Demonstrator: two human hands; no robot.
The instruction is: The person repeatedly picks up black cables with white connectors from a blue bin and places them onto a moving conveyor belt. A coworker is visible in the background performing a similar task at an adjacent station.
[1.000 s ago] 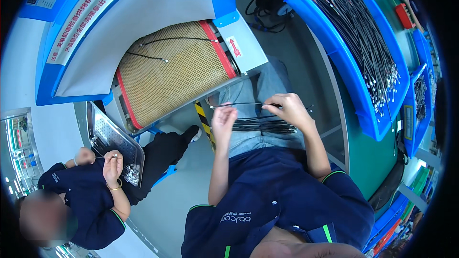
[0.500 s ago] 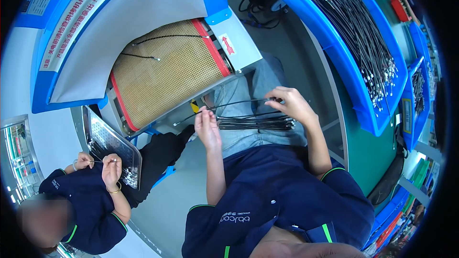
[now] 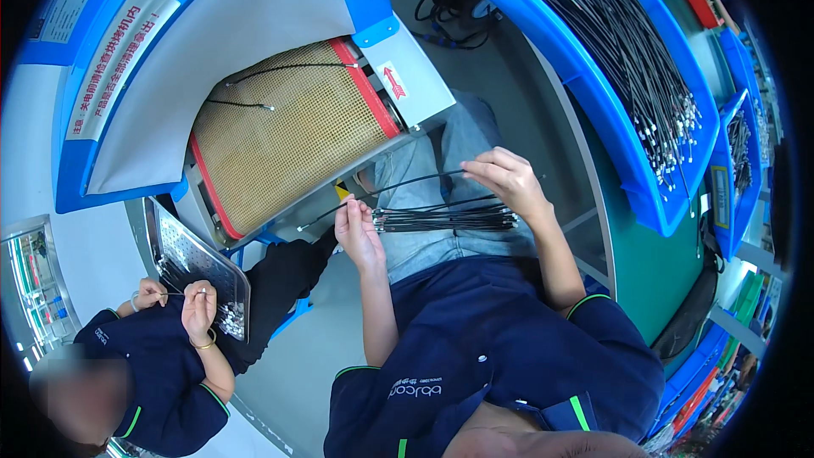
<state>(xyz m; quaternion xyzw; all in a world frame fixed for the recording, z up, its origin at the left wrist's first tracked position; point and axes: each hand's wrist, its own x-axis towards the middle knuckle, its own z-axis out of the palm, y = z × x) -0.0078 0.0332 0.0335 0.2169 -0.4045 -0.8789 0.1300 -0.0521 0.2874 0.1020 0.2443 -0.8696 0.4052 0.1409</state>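
Note:
A thin black cable (image 3: 407, 183) stretches between my two hands above my lap. My left hand (image 3: 359, 233) pinches it near its left end, and a short length with a small light connector sticks out past the fingers. With fingertips closed on the right end, my right hand (image 3: 507, 180) hides that end. Below the held cable, a bundle of similar black cables (image 3: 449, 217) lies across my thighs, light connectors showing at its right side.
Ahead stands a blue-and-white machine with a tan mesh belt (image 3: 280, 136), carrying two black cables. Blue bins (image 3: 585, 89) full of cables stand on the green table at right. At left, a co-worker handles a cable over a metal tray (image 3: 199, 246).
Both hands and the held cable have shifted slightly left in the picture, and the cable slopes a little more. The whole view has also moved slightly.

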